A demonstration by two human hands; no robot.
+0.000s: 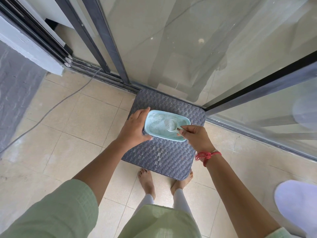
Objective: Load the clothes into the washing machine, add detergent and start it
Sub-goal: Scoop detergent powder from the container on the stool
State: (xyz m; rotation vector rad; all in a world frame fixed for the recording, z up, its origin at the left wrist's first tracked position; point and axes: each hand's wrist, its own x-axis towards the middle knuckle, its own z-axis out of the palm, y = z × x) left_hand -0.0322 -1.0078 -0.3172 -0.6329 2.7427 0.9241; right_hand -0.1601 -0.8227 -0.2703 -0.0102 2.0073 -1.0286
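Detergent tub (164,137), pale blue, rectangular with rounded corners, lid off, sits on the grey woven-pattern stool top (163,157), toward its far left part. White powder with darker specks (155,125) covers the bottom. Left hand (135,127) wraps the tub's left end, fingers on the far rim, thumb at the near corner. Right hand (197,137) pinches the handle of a pale blue scoop (170,125) between thumb and fingertips; the scoop bowl is heaped with powder and sits over the tub's right half. Red thread band (206,155) on the right wrist.

Stool's far edge is just beside the sliding glass door track (120,81); its right far corner is near the second glass panel (257,126). Bare stool surface lies between the tub and the near edge. Bare feet (147,182) are at the near edge, one partly under it. Tiled floor (68,131) lies left of the stool, with a grey cable (56,105) across it. White rounded object (298,205) at bottom right, cannot tell what.
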